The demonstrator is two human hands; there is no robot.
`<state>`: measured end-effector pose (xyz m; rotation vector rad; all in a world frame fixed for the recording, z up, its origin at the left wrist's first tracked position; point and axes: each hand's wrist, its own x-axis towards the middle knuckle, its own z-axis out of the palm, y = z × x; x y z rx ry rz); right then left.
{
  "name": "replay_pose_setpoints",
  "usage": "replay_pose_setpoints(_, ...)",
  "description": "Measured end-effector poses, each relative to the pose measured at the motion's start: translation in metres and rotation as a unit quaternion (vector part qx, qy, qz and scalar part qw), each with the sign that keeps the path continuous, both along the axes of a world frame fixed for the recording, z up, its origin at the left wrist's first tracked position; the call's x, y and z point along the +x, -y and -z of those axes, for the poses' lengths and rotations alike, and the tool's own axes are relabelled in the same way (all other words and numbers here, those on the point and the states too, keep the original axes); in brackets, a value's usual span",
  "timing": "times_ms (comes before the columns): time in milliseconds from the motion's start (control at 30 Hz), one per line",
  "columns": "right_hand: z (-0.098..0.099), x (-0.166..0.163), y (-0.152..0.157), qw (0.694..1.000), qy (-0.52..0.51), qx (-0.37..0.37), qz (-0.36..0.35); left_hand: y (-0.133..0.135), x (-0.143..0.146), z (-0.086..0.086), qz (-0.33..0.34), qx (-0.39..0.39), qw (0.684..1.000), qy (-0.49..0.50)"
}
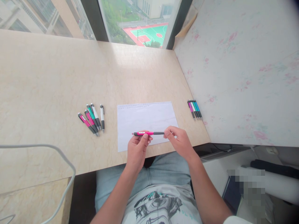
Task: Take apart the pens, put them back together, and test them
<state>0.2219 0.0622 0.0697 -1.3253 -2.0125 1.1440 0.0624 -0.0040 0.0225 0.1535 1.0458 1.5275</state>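
Note:
A pink pen (149,133) with a black grip lies level between my two hands, above the near part of a white sheet of paper (144,119). My left hand (139,143) is closed on the pink barrel, thumb on top. At the other end, the fingers of my right hand (178,140) pinch the pen's tip, which they hide. Faint rows of writing run along the sheet's top edge. To the left lies a loose group of pens, among them a green pen (92,115) and a white pen (102,118).
Several more pens, including a purple pen (191,109), lie side by side near the papered wall (233,77) on the right. A grey cable (65,158) loops over the left front of the marble-patterned tabletop (53,81). Behind it stands a window (140,21).

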Motion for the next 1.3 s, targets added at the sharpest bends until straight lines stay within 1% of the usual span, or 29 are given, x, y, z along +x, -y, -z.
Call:
replay_pose_setpoints(100,0.0,0.0,0.0,1.0,-0.014,0.012,-0.003,0.0,0.0,0.001,-0.002,-0.005,1.0,-0.001)
replay_pose_setpoints(167,0.0,0.0,0.0,1.0,0.003,0.029,0.002,0.0,0.0,0.001,0.003,-0.008,1.0,-0.002)
replay_pose_setpoints(267,0.001,-0.001,0.0,0.999,0.023,0.028,0.004,-0.001,0.0,0.001,0.003,-0.01,1.0,-0.007)
replay_pose_setpoints(367,0.001,-0.002,0.0,1.0,0.005,0.023,-0.012,-0.001,0.0,0.001,-0.005,-0.012,1.0,-0.009)
replay_pose_setpoints(433,0.002,-0.003,0.001,0.999,0.0,0.034,-0.018,-0.001,0.0,0.001,-0.005,-0.01,1.0,-0.007)
replay_pose_setpoints(533,0.005,-0.004,0.003,0.999,0.021,0.048,0.001,0.0,0.001,0.001,0.0,-0.007,1.0,-0.008)
replay_pose_setpoints(633,0.008,-0.004,0.004,1.0,0.015,0.019,0.014,0.0,0.0,0.001,-0.004,-0.006,1.0,-0.013)
replay_pose_setpoints(767,0.009,-0.004,0.004,0.999,-0.037,-0.027,0.017,0.0,-0.001,0.002,-0.009,-0.009,1.0,-0.011)
replay_pose_setpoints(867,0.007,-0.005,0.005,0.999,-0.039,-0.014,0.018,0.0,-0.001,0.003,-0.012,-0.009,1.0,-0.009)
replay_pose_setpoints(967,0.006,-0.005,0.006,1.0,-0.016,0.022,0.008,0.001,0.0,0.003,-0.011,-0.009,1.0,-0.01)
replay_pose_setpoints(1067,0.008,-0.006,0.007,0.999,0.009,0.038,0.019,0.001,0.0,0.003,-0.01,-0.006,1.0,-0.013)
replay_pose_setpoints(1200,0.011,-0.009,0.009,0.999,0.013,0.033,0.028,0.001,-0.001,0.004,-0.011,-0.002,1.0,-0.016)
replay_pose_setpoints(1300,0.013,-0.011,0.011,0.999,-0.002,0.009,0.041,0.002,0.0,0.005,-0.014,0.005,1.0,-0.024)
